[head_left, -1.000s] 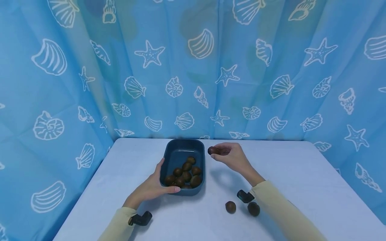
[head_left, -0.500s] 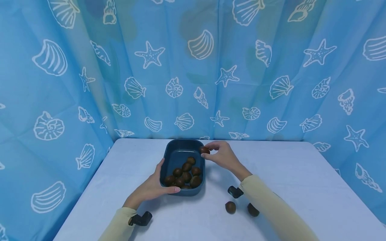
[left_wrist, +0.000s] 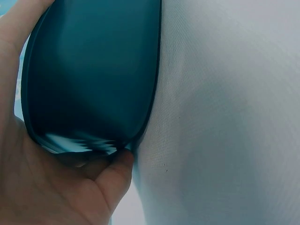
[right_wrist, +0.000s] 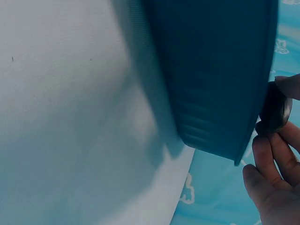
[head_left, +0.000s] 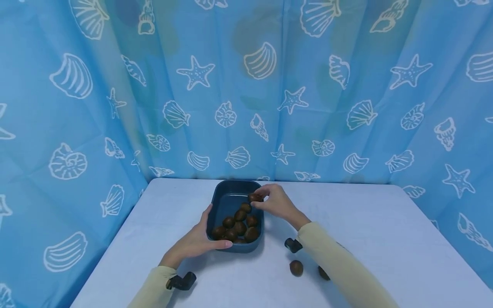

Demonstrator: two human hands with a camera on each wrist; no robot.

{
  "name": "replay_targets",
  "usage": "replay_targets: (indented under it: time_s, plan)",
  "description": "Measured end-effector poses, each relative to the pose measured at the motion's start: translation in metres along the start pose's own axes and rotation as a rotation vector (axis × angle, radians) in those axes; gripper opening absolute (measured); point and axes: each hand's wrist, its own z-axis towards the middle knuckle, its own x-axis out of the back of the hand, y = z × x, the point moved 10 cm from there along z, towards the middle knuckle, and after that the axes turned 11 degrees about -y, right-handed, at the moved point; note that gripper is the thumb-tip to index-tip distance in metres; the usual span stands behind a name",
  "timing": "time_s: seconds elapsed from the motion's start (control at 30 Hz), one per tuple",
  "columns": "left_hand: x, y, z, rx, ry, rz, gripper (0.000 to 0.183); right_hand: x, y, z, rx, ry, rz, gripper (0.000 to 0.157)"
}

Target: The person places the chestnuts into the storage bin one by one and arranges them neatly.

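My right hand (head_left: 275, 203) pinches a brown chestnut (head_left: 255, 197) between thumb and fingers, over the right rim of a dark blue rectangular container (head_left: 221, 201). In the right wrist view the held chestnut (right_wrist: 275, 108) appears beside the rim of the container (right_wrist: 211, 79), dark and partly hidden by the fingers. Several chestnuts (head_left: 240, 228) lie heaped in the container's near half. At the near left corner my left hand (head_left: 194, 241) holds the container, thumb along its front and fingers along its left side; the left wrist view shows the hand (left_wrist: 70, 187) wrapped about the corner.
Two more chestnuts lie on the white table (head_left: 385, 239): one chestnut (head_left: 296, 268) in front of the container, another chestnut (head_left: 323, 273) partly covered by the right sleeve (head_left: 339, 265). Behind the table's far edge hangs a blue curtain (head_left: 239, 107) printed with shells and starfish.
My right hand has moved left with the chestnut, from beside the container to over its right rim. The left hand keeps its hold on the container. The head view has shifted slightly.
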Motion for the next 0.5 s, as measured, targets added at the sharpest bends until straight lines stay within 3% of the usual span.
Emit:
replay_targets:
  time_s: [0.3,0.5]
  plan:
    - [0.0,0.0,0.0,0.009,0.003,0.006,0.133,-0.012,-0.005,0.007,0.001,-0.065,-0.046,0.025]
    - [0.001,0.0,-0.001,-0.003,-0.005,-0.006,0.132,-0.024,-0.009,0.014,-0.014,-0.158,-0.127,0.023]
